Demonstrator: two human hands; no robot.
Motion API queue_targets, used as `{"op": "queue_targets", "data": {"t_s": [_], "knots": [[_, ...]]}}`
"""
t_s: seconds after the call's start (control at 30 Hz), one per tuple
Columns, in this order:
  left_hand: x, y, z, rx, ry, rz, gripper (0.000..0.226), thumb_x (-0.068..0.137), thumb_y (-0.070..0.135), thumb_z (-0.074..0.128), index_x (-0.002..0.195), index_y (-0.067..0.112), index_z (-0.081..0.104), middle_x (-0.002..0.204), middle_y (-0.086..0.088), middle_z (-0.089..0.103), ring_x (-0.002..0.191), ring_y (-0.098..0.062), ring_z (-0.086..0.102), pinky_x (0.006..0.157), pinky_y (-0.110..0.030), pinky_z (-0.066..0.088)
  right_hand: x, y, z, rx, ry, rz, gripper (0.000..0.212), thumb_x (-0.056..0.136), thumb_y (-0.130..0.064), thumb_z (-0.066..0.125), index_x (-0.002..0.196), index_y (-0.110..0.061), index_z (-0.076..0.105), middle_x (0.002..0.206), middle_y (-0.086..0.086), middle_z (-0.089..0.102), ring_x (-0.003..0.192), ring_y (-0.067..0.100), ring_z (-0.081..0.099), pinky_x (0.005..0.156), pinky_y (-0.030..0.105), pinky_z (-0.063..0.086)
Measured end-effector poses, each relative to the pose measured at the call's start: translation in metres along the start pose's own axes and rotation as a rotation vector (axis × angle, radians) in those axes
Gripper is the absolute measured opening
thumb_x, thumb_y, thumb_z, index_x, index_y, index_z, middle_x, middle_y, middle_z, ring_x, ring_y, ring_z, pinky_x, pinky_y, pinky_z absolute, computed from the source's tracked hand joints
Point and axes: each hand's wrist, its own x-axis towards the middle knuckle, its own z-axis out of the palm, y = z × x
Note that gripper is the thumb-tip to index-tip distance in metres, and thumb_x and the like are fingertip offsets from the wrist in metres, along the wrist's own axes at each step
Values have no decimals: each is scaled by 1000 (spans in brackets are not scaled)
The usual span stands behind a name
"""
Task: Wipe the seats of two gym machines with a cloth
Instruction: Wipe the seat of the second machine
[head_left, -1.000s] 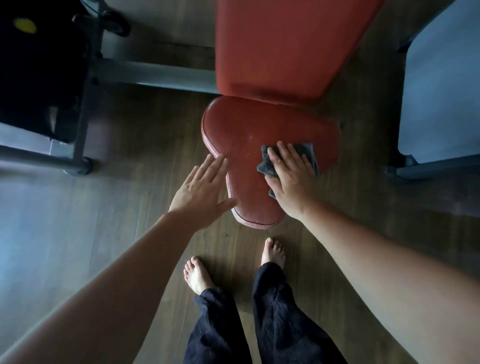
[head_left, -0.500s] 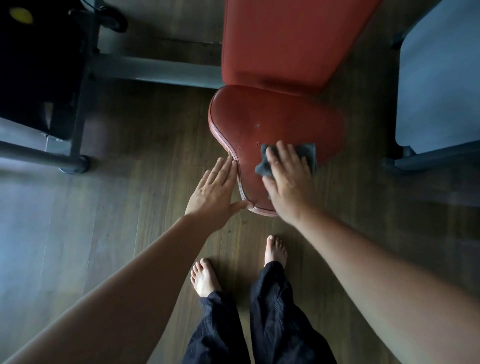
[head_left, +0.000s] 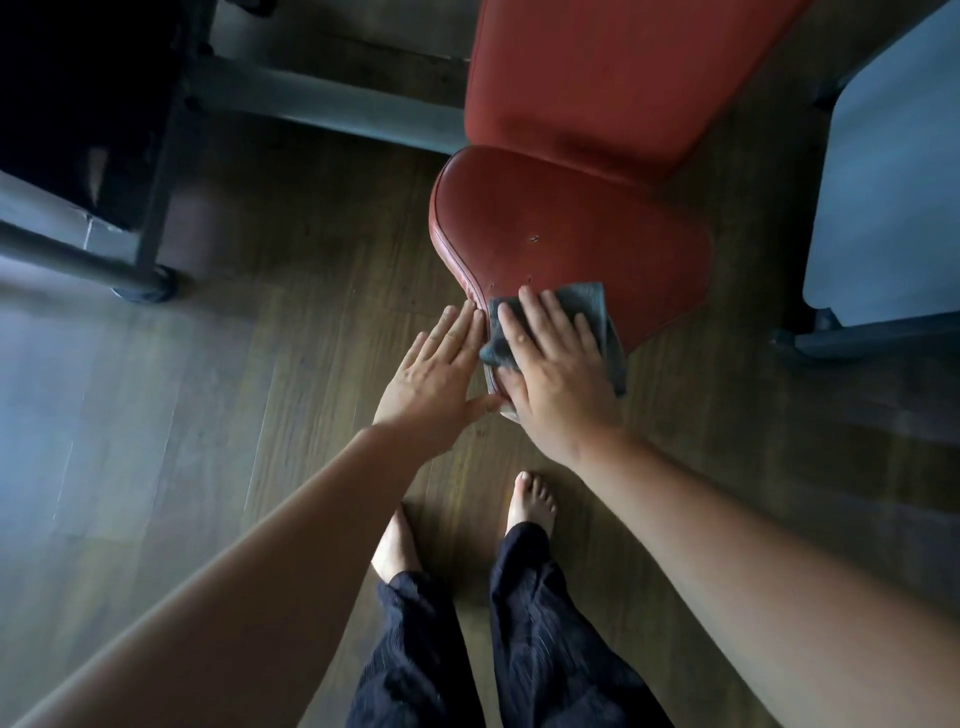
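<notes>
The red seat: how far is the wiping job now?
Done: cannot tell; the seat shows no wipe marks. In hand: the right hand presses the cloth on the seat's near end, the left hand at its edge. Left: probably the seat's wide part, and the second machine.

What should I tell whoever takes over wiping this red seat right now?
Left hand: open, flat, alongside the left edge of the red seat near its narrow end.
Right hand: flat, pressing the grey cloth onto that narrow near end.
Done: this seat's wipe is under way; how much is clean does not show.
Left: likely the wide part by the backrest, then the second machine's seat.
</notes>
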Motion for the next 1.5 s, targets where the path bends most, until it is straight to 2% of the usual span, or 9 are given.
{"op": "queue_targets", "data": {"t_s": [0.1,0.23,0.3,0.47,0.7,0.93,1.13,1.33,1.5], "knots": [[3,0,-2,0,15,-20,103,94,74,45,166,22,-7,173,7,-14,159,-13,-16,130,-36,-1,23,10,-5,14,-22,-39,60,102,-43,35,158,-22,29,168,6,23,155,27,19,124,53,20],[8,-3,-12,6,-22,-15,107,90,79,41,166,19,-5,174,5,-11,160,-15,-14,130,-39,1,76,5,-8,1,-22,88,60,102,-43,37,158,-22,29,167,6,24,155,28,18,123,53,19],[6,-3,-11,-3,-29,-14,103,93,76,42,166,23,-7,173,7,-13,160,-15,-15,131,-41,2,62,-8,-6,-3,9,115,60,102,-42,37,157,-22,30,167,7,24,155,29,19,123,54,20],[5,-4,-9,-29,-2,-17,95,97,69,45,166,31,-7,173,12,-13,159,-13,-16,132,-45,4,9,-9,-4,32,8,-38,58,103,-40,40,157,-21,31,167,5,25,155,26,19,124,52,18],[8,-6,-9,-19,-33,-31,105,89,79,39,166,24,-7,173,10,-14,158,-12,-18,131,-46,2,90,-12,-7,15,18,171,59,102,-43,36,157,-24,31,166,6,26,155,27,19,124,52,17],[9,-8,-8,-62,-10,-26,104,88,80,39,166,30,-6,173,14,-12,157,-9,-17,131,-47,3,28,2,-4,33,25,8,58,101,-42,37,156,-22,35,166,5,27,154,28,21,123,53,20],[9,-8,-9,-44,-26,-28,106,89,79,43,166,25,-7,172,13,-14,158,-10,-17,131,-45,1,78,-3,-5,48,49,237,61,101,-46,39,156,-22,33,166,7,28,154,29,20,124,52,17],[7,-5,-11,-63,-21,-42,100,93,73,45,167,27,-4,173,13,-11,158,-10,-17,131,-48,4,19,-3,-1,64,62,60,60,101,-44,40,156,-21,33,167,5,26,155,27,18,124,52,18],[9,-4,-13,-33,-31,-38,106,88,78,42,166,23,-3,174,10,-9,159,-12,-16,131,-49,3,67,0,-2,56,60,196,59,102,-44,36,157,-22,32,167,4,26,155,27,18,125,51,16]]}}
